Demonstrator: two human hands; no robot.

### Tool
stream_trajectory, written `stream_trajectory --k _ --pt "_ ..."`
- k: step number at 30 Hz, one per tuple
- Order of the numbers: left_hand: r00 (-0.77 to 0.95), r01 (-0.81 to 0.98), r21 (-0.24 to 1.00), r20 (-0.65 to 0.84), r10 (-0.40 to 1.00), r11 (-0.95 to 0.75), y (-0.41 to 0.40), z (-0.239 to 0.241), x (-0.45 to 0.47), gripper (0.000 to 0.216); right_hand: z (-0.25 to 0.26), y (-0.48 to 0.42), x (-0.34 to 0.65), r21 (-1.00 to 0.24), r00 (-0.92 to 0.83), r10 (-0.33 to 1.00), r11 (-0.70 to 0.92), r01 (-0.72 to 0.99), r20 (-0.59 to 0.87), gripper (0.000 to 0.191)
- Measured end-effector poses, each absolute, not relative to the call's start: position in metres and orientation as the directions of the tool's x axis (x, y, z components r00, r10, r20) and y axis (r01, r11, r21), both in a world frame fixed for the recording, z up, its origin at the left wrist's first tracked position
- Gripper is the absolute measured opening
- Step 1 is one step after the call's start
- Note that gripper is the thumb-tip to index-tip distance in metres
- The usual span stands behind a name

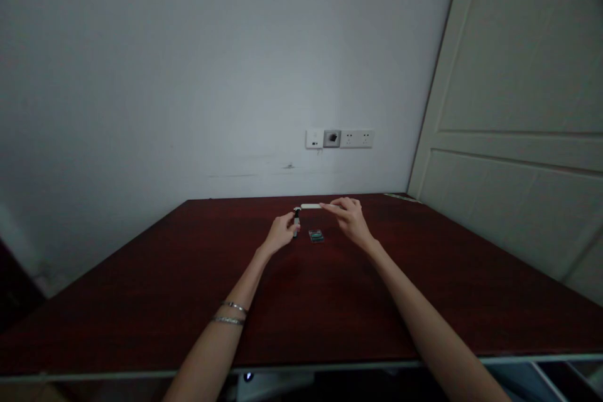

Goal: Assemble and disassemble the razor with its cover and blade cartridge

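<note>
My left hand [281,232] is closed around a small dark and silver object [296,221], held upright over the dark red table [188,289]; I cannot make out what it is. My right hand [348,218] pinches the end of a thin white strip [313,206] that points left toward the left hand's object. The strip's tip lies close to the top of that object. A small greenish flat packet [316,236] lies on the table between the two hands. Two thin bracelets [229,313] sit on my left forearm.
A white wall rises behind the table, with a row of wall sockets [340,138] above its far edge. A pale panelled door [518,138] stands along the right side. The table's near edge [330,365] has a light trim.
</note>
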State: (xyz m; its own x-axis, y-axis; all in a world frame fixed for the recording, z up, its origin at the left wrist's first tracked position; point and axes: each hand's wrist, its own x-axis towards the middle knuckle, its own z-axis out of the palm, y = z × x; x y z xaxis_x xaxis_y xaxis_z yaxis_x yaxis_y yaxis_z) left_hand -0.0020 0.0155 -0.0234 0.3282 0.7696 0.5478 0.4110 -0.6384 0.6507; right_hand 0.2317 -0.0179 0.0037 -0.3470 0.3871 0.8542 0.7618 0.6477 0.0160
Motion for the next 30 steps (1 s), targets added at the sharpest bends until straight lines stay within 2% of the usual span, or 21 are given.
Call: stream_trajectory --k 4,11,14,18,25,30 --pt "0.348 0.378 0.674 0.532 0.772 -0.635 0.012 -0.023 0.001 0.007 0.004 -0.024 0.220 0.081 -0.375 0.347 0.632 0.771 0.859 0.050" --pt "0.274 0.148 0.848 0.458 0.845 -0.508 0.013 -0.017 0.003 0.006 0.002 -0.020 0.240 0.095 -0.348 0.351 0.572 0.815 0.869 0.053" --pt "0.306 0.159 0.845 0.449 0.839 -0.510 0.012 -0.018 0.005 0.005 0.003 -0.022 0.233 0.075 -0.320 0.342 0.570 0.818 0.883 0.051" --pt "0.338 0.173 0.821 0.469 0.816 -0.544 0.009 -0.019 0.008 0.005 0.002 -0.024 0.223 0.097 -0.368 0.355 0.594 0.799 0.860 0.052" --pt "0.296 0.120 0.879 0.412 0.862 -0.462 0.007 -0.014 0.009 0.005 0.001 -0.021 0.231 0.034 -0.296 0.356 0.587 0.809 0.886 0.055" --pt "0.328 0.134 0.847 0.453 0.829 -0.515 0.005 -0.017 0.015 0.004 0.002 -0.026 0.217 0.063 -0.316 0.341 0.585 0.808 0.886 0.050"
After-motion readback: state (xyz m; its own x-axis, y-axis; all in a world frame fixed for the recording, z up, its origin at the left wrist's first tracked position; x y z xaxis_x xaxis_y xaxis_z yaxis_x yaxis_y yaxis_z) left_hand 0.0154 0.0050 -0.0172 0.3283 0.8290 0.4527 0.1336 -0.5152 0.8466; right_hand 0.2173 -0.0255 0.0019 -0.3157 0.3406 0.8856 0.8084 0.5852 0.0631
